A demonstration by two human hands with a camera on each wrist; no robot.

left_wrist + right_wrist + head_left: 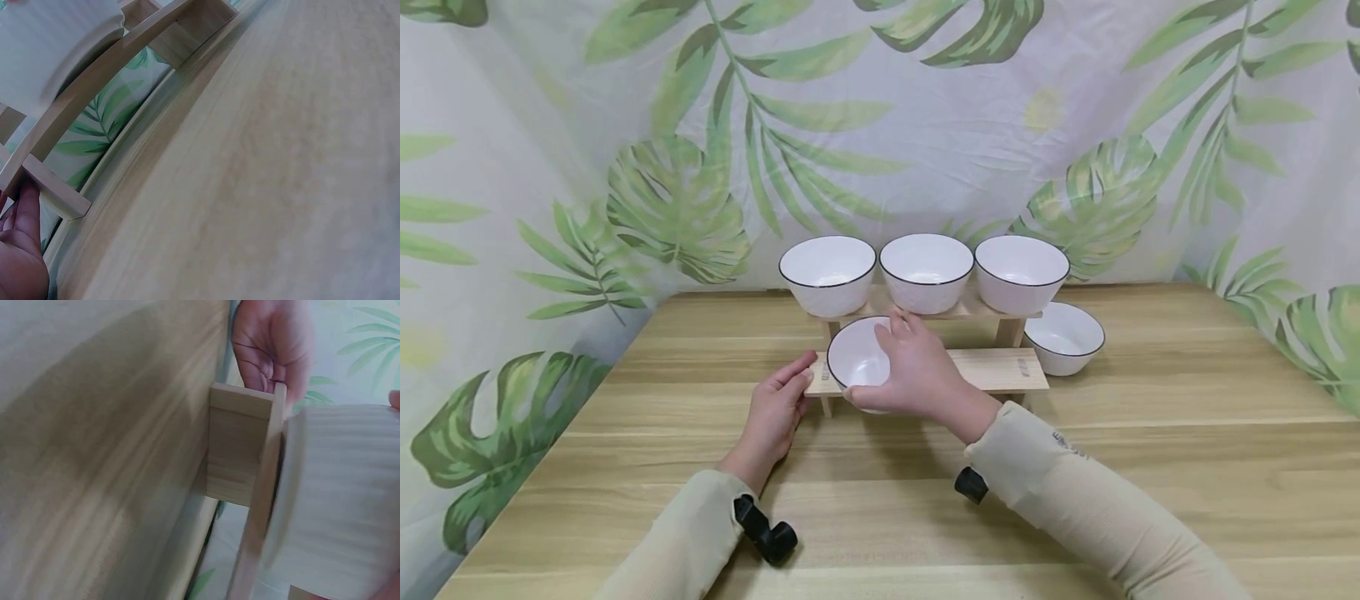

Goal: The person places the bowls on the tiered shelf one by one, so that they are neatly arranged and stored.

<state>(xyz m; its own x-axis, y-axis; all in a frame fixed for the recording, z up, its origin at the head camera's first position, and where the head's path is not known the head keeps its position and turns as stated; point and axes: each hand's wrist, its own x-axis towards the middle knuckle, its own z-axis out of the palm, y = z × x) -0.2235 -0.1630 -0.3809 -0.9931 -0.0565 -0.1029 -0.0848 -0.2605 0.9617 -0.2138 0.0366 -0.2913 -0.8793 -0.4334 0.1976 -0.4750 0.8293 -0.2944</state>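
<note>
My right hand (921, 371) grips a white bowl (856, 354) with a dark rim, thumb at the near side and fingers over the far rim. The bowl is at the left part of the lower shelf of a two-tier wooden rack (992, 371); in the right wrist view the bowl's base (294, 487) is right at the shelf board. My left hand (778, 408) holds the left end of that lower shelf, thumb on top and fingers underneath. From the left wrist, the fingers (26, 215) show beside the rack's leg (59, 190).
Three matching bowls stand in a row on the upper shelf: left bowl (827, 279), middle bowl (927, 275) and right bowl (1022, 275). Another bowl (1066, 337) sits on the wooden table (880, 533) right of the rack. A leaf-print cloth (955, 150) hangs behind.
</note>
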